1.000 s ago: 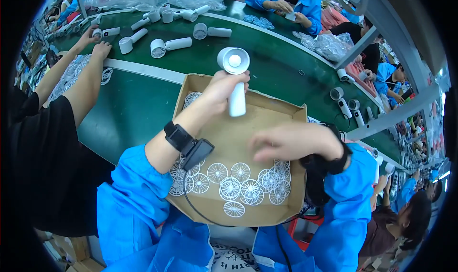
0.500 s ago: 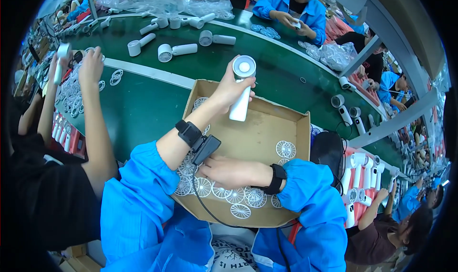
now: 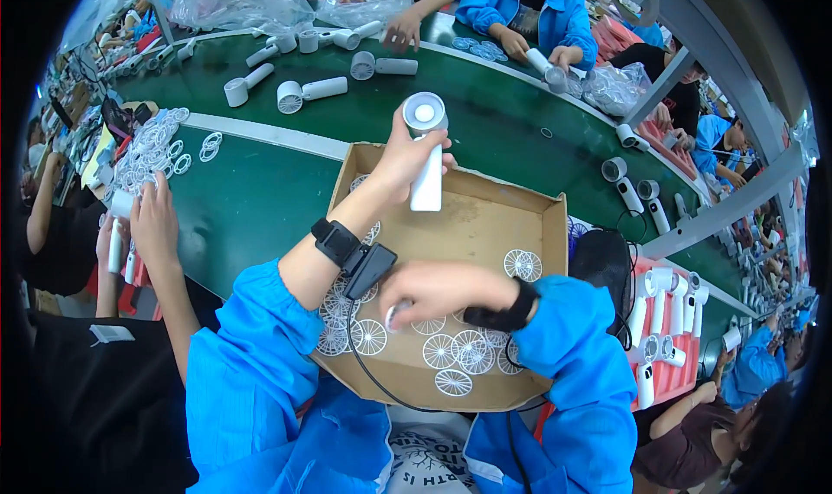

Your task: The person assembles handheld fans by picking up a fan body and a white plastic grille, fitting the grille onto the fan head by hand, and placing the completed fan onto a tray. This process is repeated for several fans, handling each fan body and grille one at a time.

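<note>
"What do I have in the left hand?"

"My left hand (image 3: 407,166) has its fingers wrapped round a white fan body (image 3: 426,189), just under the head. The shell looks smooth: a short round cup, a grey rim inside it, a white dome in the middle, and a straight handle pointing down over the far part of the cardboard tray (image 3: 490,221)."

"And the right?"

"My right hand (image 3: 446,288) is a little blurred, low over the tray, near the left wristband (image 3: 341,241). Thumb and fingers look pinched together on a white disc (image 3: 394,315), which I see nearly edge-on."

"What lies under it?"

"Spoked discs (image 3: 453,382), thin, white and wheel-like, overlapping along the tray's near and left sides. A couple more lie by the right wall. The board is matte brown with a folded rim, faintly stained towards the far side."

"The cable?"

"The black cable (image 3: 374,375) curves thinly across the near discs. Both sleeves (image 3: 576,342) are creased blue cloth, gathered at the cuffs."
</note>
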Tool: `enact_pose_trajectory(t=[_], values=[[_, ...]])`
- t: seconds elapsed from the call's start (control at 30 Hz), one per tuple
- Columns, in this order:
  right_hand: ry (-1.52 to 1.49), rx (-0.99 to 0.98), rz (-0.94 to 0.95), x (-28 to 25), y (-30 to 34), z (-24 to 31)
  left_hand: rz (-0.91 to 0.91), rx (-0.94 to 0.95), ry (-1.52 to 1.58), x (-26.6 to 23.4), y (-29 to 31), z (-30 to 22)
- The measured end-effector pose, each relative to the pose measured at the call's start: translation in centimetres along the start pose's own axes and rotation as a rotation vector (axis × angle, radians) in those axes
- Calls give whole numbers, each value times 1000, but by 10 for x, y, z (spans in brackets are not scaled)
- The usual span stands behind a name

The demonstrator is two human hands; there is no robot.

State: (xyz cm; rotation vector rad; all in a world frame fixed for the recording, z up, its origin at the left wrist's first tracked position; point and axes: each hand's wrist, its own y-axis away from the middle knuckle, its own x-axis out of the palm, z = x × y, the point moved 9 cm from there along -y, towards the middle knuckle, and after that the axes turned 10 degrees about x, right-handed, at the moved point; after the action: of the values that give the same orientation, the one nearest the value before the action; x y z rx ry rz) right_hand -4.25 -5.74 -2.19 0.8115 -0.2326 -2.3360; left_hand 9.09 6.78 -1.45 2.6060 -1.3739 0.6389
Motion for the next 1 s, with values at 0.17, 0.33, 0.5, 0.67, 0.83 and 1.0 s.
enact_pose_trajectory(t=[0.17, 0.33, 0.5, 0.67, 0.83, 1.0], values=[[-685, -144, -707, -113, 84, -32, -19, 16, -45, 1, 7, -9], [-1117, -324, -1233, -151, 128, -95, 118, 326, 33, 36, 21, -42], [-1150, -495, -1101, -149, 114, -81, 140, 526, -130, 44, 31, -60], [-1126, -460, -1105, -149, 118, -81, 114, 584, -112, 44, 35, -66], [-1110, -367, -1053, -146, 120, -76, 106, 667, -155, 38, 31, -68], [-1101, -316, -925, -140, 113, -67, 106, 624, -84, 32, 27, -74]])
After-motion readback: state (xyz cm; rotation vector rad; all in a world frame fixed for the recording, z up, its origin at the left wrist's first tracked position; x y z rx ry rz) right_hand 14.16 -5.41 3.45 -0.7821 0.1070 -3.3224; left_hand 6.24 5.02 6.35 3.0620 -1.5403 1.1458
